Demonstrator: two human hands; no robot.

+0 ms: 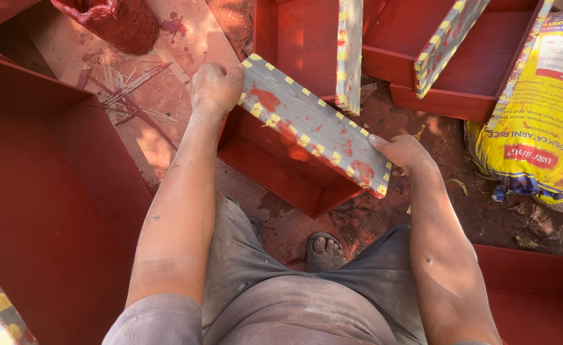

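red drawer [294, 137] gripped, long axis upper-left to lower-right.

left hand [214, 86], right hand [401, 152], gripping grey panel [313, 121], red box [281, 163]

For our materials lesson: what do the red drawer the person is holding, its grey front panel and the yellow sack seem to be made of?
Red drawer: probably wood or board, flat panels joined at corners, coated in matt red paint.
Grey front panel: seemingly laminate or printed film, smooth, with yellow edge dashes and red smears; left hand and right hand grip its ends.
Yellow sack: likely woven plastic, crinkled, slightly glossy.
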